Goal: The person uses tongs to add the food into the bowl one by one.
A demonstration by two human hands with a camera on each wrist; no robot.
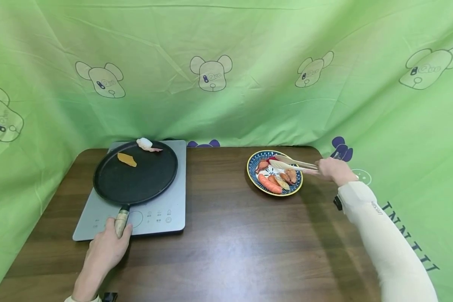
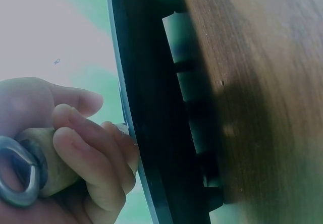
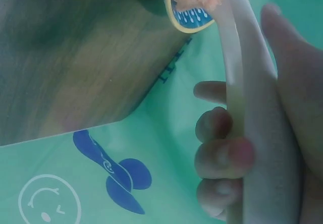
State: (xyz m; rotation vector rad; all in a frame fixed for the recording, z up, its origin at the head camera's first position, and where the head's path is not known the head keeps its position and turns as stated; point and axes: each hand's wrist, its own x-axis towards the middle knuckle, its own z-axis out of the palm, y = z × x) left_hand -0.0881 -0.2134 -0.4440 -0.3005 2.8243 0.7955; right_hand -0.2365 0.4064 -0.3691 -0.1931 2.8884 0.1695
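Observation:
My left hand [image 1: 109, 244] grips the handle [image 1: 122, 221] of a flat black frying pan [image 1: 136, 180], its fingers curled round the wooden-looking grip in the left wrist view. On the pan lie a yellowish flat piece [image 1: 127, 159] and, at the far rim, a white and pink piece [image 1: 147, 144]. My right hand [image 1: 334, 170] holds pale tongs [image 1: 298, 164], with fingers and thumb round both arms. The tongs' tips reach over a blue patterned plate [image 1: 251, 174], at a red piece [image 1: 273, 159]. Also on the plate are a pink sausage [image 1: 269, 183] and several brownish food pieces.
Under the pan sits a grey induction cooktop [image 1: 175, 167] with touch controls along its front. The brown wooden table [image 1: 219, 235] extends between cooktop and plate. A green curtain [image 1: 249, 113] with bear drawings hangs behind and at both sides.

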